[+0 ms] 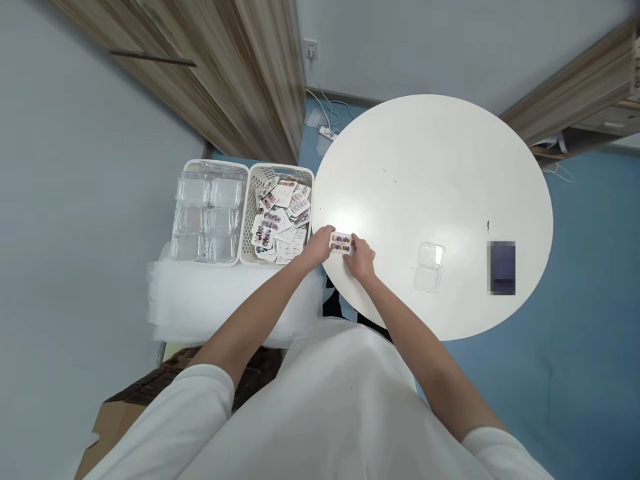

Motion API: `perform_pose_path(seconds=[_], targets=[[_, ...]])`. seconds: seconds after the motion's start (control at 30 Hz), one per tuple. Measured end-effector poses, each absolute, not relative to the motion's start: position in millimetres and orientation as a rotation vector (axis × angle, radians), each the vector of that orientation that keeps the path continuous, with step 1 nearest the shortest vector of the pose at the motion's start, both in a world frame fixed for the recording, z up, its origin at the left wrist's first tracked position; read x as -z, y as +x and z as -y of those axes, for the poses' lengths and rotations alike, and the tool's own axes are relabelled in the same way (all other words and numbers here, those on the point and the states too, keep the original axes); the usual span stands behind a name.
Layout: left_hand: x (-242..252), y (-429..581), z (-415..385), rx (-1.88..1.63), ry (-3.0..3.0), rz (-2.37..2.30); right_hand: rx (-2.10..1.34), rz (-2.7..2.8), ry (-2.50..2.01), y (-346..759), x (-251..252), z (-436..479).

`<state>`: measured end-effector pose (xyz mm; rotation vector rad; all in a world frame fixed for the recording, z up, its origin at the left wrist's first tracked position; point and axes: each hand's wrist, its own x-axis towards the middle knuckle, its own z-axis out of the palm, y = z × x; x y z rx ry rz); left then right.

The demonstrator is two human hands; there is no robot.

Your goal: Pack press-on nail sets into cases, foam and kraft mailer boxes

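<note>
A small white card with two rows of colourful press-on nails [341,243] is held between both my hands over the near left edge of the round white table. At the card's left edge, my left hand [320,245] pinches it. My right hand [360,258] grips its right side with the fingers closed. Just left of my left hand, a white basket [244,230] contains a heap of similar nail cards [280,217]. To the right on the table lies a clear plastic case [430,267], its lid folded back.
Farther left, another white basket [187,165] holds stacked clear plastic boxes [207,217]. White foam sheeting [225,297] lies in front of the baskets. A pixelated dark rectangle [503,268] is at the right of the table [430,147]. A power strip [327,134] with cables lies on the floor behind.
</note>
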<state>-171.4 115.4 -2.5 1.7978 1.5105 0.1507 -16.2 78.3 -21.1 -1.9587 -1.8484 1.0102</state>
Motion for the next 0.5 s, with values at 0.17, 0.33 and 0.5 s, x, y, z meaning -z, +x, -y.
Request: perform_pose_path(seconds=[0.17,0.33,0.5], targets=[[-3,-164,-109,-0.243,1.743,-1.404,-1.062,1.764,-1.806,4,12,-70],[-12,-144,-93,-0.343,1.769,-1.309,-1.082,1.745,-1.719,38,0,-54],[-18,-111,-70,-0.351,1.805,-1.191,-1.105,1.758,-1.671,83,-8,-26]])
